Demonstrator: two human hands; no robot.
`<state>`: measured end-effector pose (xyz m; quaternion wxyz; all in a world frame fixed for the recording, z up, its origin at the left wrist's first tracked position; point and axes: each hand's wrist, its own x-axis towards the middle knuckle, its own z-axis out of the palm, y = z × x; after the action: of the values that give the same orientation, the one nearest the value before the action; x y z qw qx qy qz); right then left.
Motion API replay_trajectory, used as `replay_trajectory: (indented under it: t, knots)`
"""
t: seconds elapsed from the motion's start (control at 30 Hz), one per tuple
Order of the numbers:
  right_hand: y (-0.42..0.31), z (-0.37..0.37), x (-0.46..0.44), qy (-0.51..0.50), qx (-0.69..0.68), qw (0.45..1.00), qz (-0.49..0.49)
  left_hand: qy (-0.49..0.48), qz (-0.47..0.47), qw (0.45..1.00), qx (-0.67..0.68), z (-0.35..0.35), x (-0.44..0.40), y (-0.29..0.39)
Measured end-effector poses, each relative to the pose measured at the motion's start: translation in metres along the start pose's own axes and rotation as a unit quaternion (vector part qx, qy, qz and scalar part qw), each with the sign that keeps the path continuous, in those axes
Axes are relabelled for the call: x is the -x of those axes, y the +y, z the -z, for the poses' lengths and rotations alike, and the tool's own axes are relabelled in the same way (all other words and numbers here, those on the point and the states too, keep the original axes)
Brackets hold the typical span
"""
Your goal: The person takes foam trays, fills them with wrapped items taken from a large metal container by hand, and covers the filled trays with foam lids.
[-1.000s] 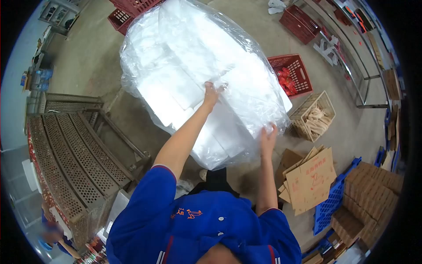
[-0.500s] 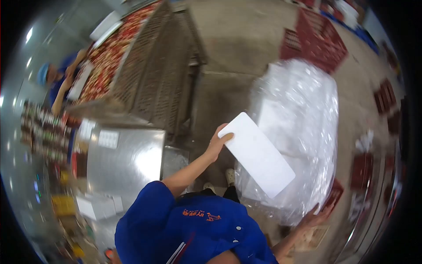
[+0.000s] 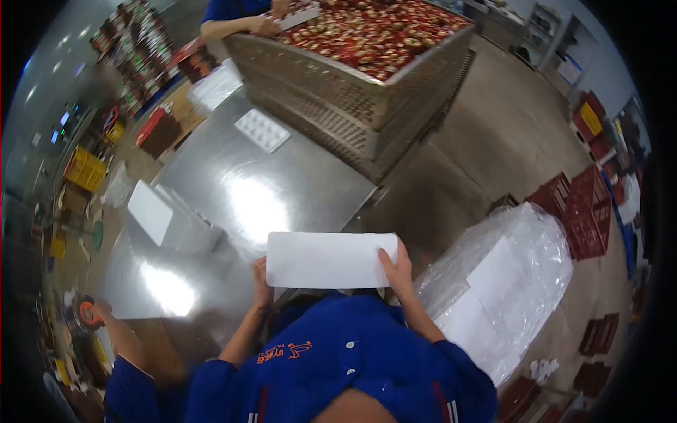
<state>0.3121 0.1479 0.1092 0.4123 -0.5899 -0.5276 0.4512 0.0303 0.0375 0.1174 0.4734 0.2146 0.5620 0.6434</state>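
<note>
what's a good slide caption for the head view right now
Left hand and right hand hold a white rectangular piece by a metal table.

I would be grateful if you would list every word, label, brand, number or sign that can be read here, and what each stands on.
None can be read with certainty.
Orange lettering on the blue short-sleeved shirt: too small and blurred.
Small yellow panel, upper right: any marks too small.
Flat white rectangular piece, held: no print on the visible face.
</note>
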Motion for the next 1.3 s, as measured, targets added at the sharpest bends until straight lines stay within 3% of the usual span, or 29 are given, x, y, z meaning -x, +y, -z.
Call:
replay_trajectory:
  t: [0.07, 0.1, 0.13, 0.17, 0.23, 0.3, 0.37, 0.43, 0.5, 0.53, 0.57, 0.63, 0.67, 0.7, 0.73, 0.77, 0.9, 0.97, 1.0, 1.07, 1.13, 1.2, 1.27, 1.3]
  knots:
    - [-0.013, -0.03, -0.008, -0.115, 0.025, 0.989, 0.093, 0.028, 0.017, 0.999, -0.02, 0.043, 0.009, 0.006]
    - [-0.021, -0.04, -0.01, -0.133, 0.025, 0.987, 0.091, 0.039, 0.034, 0.998, -0.042, 0.057, 0.016, 0.009]
    - [-0.031, -0.048, -0.014, -0.17, 0.042, 0.976, 0.128, 0.133, 0.031, 0.991, -0.01, 0.054, 0.02, 0.009]
    - [-0.04, -0.053, -0.018, -0.205, 0.059, 0.963, 0.167, 0.147, 0.031, 0.989, -0.007, 0.051, 0.026, 0.012]
    - [-0.057, -0.06, -0.029, -0.249, 0.051, 0.953, 0.166, 0.22, 0.045, 0.972, 0.064, 0.042, 0.03, 0.021]
    - [-0.071, -0.064, -0.044, -0.293, 0.023, 0.944, 0.148, 0.215, 0.044, 0.968, 0.118, 0.036, 0.028, 0.023]
    - [-0.078, -0.069, -0.063, -0.299, 0.003, 0.948, 0.111, 0.208, 0.046, 0.962, 0.173, 0.031, 0.027, 0.014]
    - [-0.077, -0.074, -0.089, -0.301, -0.017, 0.95, 0.083, 0.26, 0.094, 0.954, 0.119, 0.038, 0.012, -0.004]
    - [-0.063, -0.09, -0.125, -0.201, -0.175, 0.963, 0.053, 0.271, 0.072, 0.949, 0.145, 0.057, 0.009, -0.018]
    - [-0.096, -0.086, -0.132, -0.114, -0.127, 0.976, 0.134, 0.282, 0.03, 0.947, 0.15, 0.063, 0.014, -0.021]
    - [-0.087, -0.088, -0.154, -0.107, -0.134, 0.974, 0.146, 0.292, -0.012, 0.944, 0.156, 0.075, 0.024, -0.027]
    - [-0.049, -0.093, -0.194, -0.056, 0.056, 0.884, 0.46, 0.302, -0.006, 0.931, 0.205, 0.124, 0.047, -0.062]
    - [-0.054, -0.092, -0.199, -0.158, 0.145, 0.898, 0.385, 0.249, -0.014, 0.94, 0.232, 0.126, 0.053, -0.066]
    - [-0.042, -0.101, -0.207, -0.155, 0.142, 0.899, 0.384, 0.259, 0.003, 0.932, 0.254, 0.104, 0.054, -0.054]
    - [-0.017, -0.118, -0.216, -0.295, 0.089, 0.916, 0.256, 0.277, 0.033, 0.934, 0.223, 0.093, 0.048, -0.058]
    - [0.001, -0.131, -0.218, -0.423, 0.031, 0.897, 0.121, 0.295, 0.062, 0.934, 0.191, 0.085, 0.04, -0.065]
    - [0.016, -0.163, -0.213, -0.463, 0.06, 0.881, 0.08, 0.268, 0.12, 0.939, 0.18, 0.053, -0.008, -0.089]
    - [0.027, -0.173, -0.221, -0.549, 0.026, 0.834, 0.042, 0.244, 0.154, 0.93, 0.228, 0.03, -0.027, -0.076]
    - [0.026, -0.173, -0.221, -0.54, 0.015, 0.841, -0.015, 0.262, 0.153, 0.926, 0.223, 0.031, -0.03, -0.082]
    - [0.028, -0.17, -0.226, -0.471, 0.237, 0.835, 0.157, 0.273, 0.143, 0.928, 0.211, 0.039, -0.049, -0.087]
    - [-0.043, -0.128, -0.222, -0.478, 0.421, 0.723, 0.268, 0.266, 0.118, 0.926, 0.24, 0.04, -0.062, -0.095]
    - [-0.072, -0.088, -0.235, -0.59, 0.372, 0.608, 0.379, 0.265, 0.119, 0.933, 0.212, 0.054, -0.083, -0.119]
    - [-0.147, -0.044, -0.24, -0.75, 0.156, 0.617, 0.178, 0.262, 0.121, 0.941, 0.178, 0.057, -0.098, -0.13]
    - [-0.18, -0.027, -0.248, -0.767, 0.112, 0.606, 0.179, 0.256, 0.1, 0.943, 0.191, 0.058, -0.101, -0.131]
